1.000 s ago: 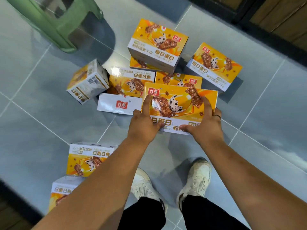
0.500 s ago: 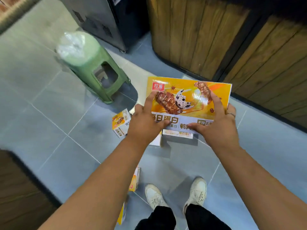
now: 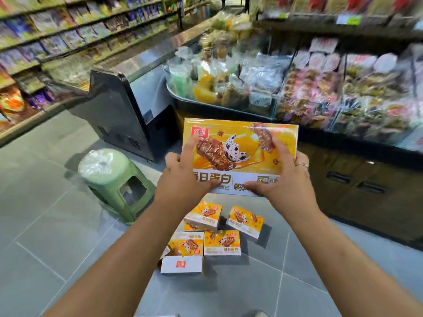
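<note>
Head view, standing in a shop aisle. Orange snack box (image 3: 247, 139) held up in front of the chest, printed face toward the camera, roughly level, above the tiled floor (image 3: 45, 225) and in front of the dark counter of bagged sweets (image 3: 320, 94). Left hand (image 3: 180, 181) grips the box's lower left corner: thumb pressed on the white band at the bottom, index finger stretched up across the front, the remaining fingers hidden behind. Right hand (image 3: 283, 179) grips the lower right part the same way — thumb on the white band, index finger up over the picture; a ring (image 3: 301, 165) shows on one finger. Below the held box, a cluster of smaller-looking matching boxes (image 3: 222, 243) lies on the floor, some touching, one showing a white side. Green plastic stool (image 3: 112, 179) stands left of them, its top wrapped in clear film. Behind the stool — a black chest freezer (image 3: 119, 115). Stocked shelves (image 3: 57, 37) run along the left, blurred.
</note>
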Demonstrator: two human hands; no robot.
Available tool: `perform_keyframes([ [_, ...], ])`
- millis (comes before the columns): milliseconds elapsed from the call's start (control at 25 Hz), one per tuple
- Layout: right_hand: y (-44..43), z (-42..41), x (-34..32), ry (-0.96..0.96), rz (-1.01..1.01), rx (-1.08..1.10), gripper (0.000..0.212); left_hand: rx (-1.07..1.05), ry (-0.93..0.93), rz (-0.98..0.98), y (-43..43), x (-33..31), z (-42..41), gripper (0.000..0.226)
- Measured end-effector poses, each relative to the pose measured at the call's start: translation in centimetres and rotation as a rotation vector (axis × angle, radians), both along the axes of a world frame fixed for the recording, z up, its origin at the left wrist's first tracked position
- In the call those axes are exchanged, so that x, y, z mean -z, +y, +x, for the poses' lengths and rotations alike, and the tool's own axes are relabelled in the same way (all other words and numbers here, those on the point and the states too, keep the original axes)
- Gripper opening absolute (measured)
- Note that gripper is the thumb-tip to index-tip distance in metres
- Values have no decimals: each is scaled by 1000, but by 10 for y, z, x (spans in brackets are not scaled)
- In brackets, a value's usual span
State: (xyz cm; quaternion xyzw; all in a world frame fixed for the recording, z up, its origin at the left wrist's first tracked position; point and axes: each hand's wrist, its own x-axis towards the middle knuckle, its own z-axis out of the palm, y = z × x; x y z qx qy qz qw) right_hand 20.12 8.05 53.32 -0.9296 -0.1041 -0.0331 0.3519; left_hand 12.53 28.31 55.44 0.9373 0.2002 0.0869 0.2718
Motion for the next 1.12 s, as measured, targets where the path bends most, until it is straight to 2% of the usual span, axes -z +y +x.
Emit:
perform_keyframes([
  [120,-37,0,-50,-25,-51,52,113,88,-29,-7,-30,-40,9,113],
  [280,-101,-8,-111,-72,-45,125,114,173,-102,44,-90,-96,18,104],
  [560,-254,-26,-182,-188,-66,206,112,296,-182,55,-237,-161,28,100],
  [720,-355,-37,-205,-222,-55,272,111,397,-188,22,-330,-183,40,105],
  [880,-436,-37,-219,-183,-43,332,112,494,-170,-5,-416,-191,63,119],
  [1120,-537,-16,-202,-130,-53,508,122,683,-101,14,-527,-185,121,121],
])
